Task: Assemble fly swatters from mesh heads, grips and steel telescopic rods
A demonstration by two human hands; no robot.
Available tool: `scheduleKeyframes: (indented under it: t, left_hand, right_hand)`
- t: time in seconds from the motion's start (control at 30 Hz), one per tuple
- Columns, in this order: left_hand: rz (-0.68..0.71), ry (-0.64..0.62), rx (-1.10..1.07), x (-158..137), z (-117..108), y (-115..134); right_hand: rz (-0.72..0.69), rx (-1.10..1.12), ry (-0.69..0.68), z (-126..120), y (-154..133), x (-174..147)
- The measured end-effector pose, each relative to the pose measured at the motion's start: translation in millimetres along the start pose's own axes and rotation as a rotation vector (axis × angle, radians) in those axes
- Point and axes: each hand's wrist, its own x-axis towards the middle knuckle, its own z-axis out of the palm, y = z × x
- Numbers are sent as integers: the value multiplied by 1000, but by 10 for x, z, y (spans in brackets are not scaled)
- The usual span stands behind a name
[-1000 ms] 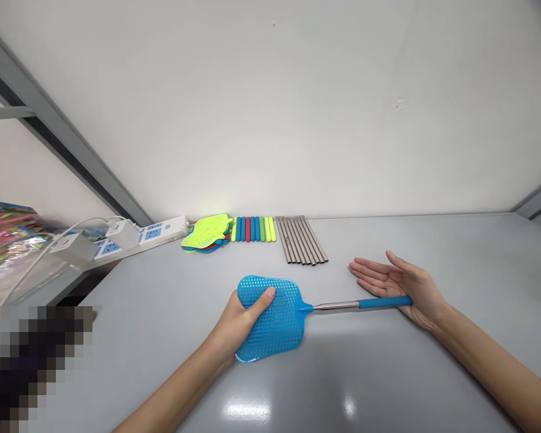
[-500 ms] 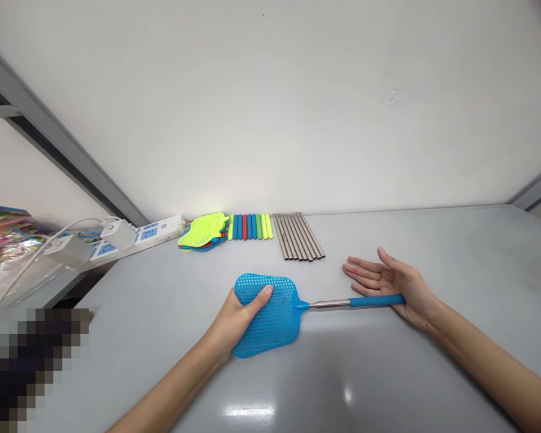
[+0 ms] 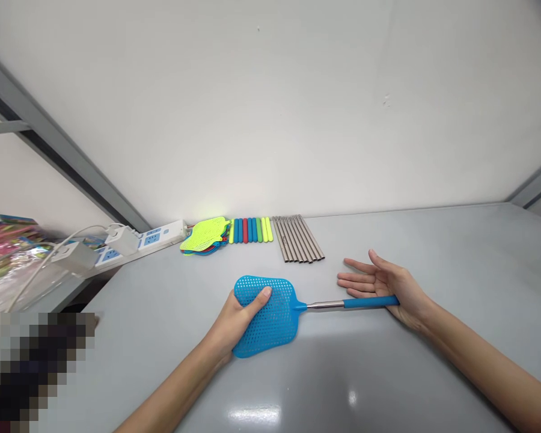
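A blue fly swatter point(image 3: 275, 319) with a short metal rod and a blue grip lies level across the view, above the grey table. My left hand point(image 3: 238, 313) pinches its perforated head, thumb on top and the other fingers hidden underneath. At the grip end, my right hand point(image 3: 383, 282) is open with its fingers spread and palm turned up. The end of the blue grip point(image 3: 370, 302) rests against that palm. Behind them lie several metal rods point(image 3: 298, 239) side by side, and a row of coloured grips point(image 3: 251, 230) in yellow, blue, red and green.
A stack of swatter heads point(image 3: 205, 234), yellow on top, lies left of the grips. Beyond it a white power strip point(image 3: 162, 236) with plugged-in adapters point(image 3: 121, 240) and a cable runs along the table's left edge. Plastic-wrapped goods point(image 3: 13, 258) are at far left. A wall stands behind.
My right hand and the grip end have shifted slightly left, the grip still against the palm. My left hand keeps its hold on the swatter head. The camera view has shifted a little.
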Motion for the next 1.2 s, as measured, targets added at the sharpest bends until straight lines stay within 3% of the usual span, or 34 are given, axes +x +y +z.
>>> scheduleKeyframes:
  t: [0.3,0.8,1.03,1.2]
  left_hand:
    - [-66,-97,-109,16,2,108]
    - [-148,-168,-173,76,-88,188]
    - [-89,-117,-108,19,-62,200]
    - [-100,-135,-117,-1,-62,197]
  right_hand:
    - [60,-196,-133,-56,-52,-18]
    - [28,-1018,-485,-65,-195,-132]
    - [28,-907,-586,-43,-140,-140]
    - [227,-714,-550,-43,-80,-150]
